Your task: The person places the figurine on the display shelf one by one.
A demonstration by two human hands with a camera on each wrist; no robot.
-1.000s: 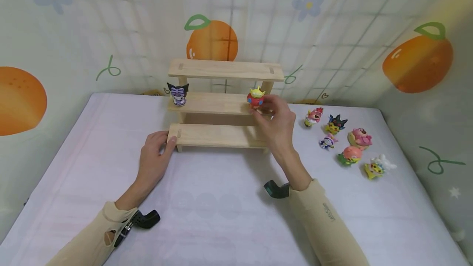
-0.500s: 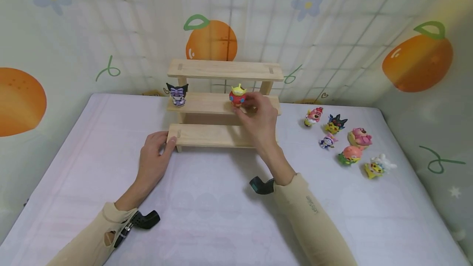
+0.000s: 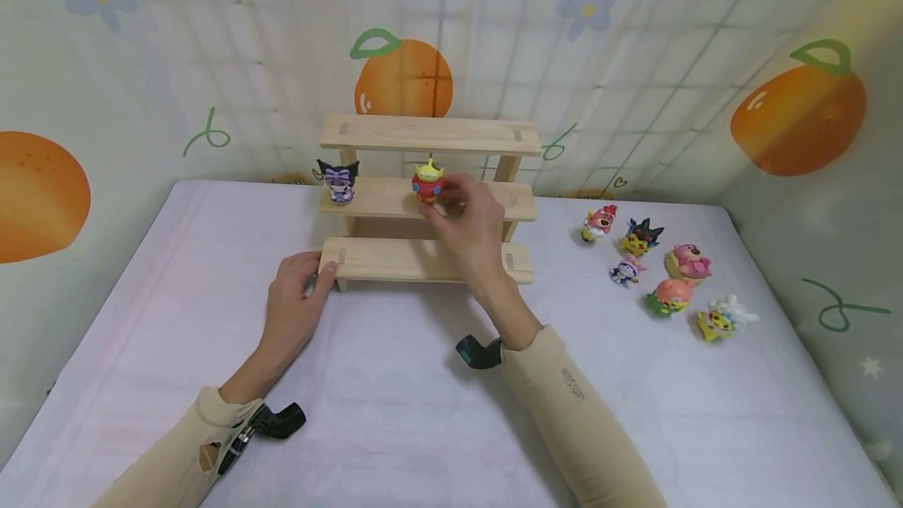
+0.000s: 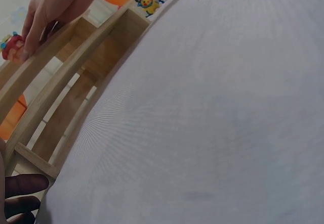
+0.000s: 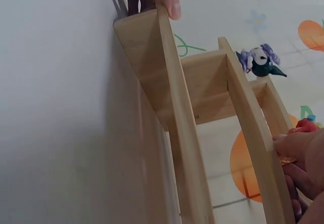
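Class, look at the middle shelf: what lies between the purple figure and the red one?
Head view: only bare wood of the middle shelf separates the purple figure from the red figure.

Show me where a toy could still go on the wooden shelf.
The top step is bare. The middle step has room between the purple toy and the red toy in the right hand. The toys crowd the table's right side.
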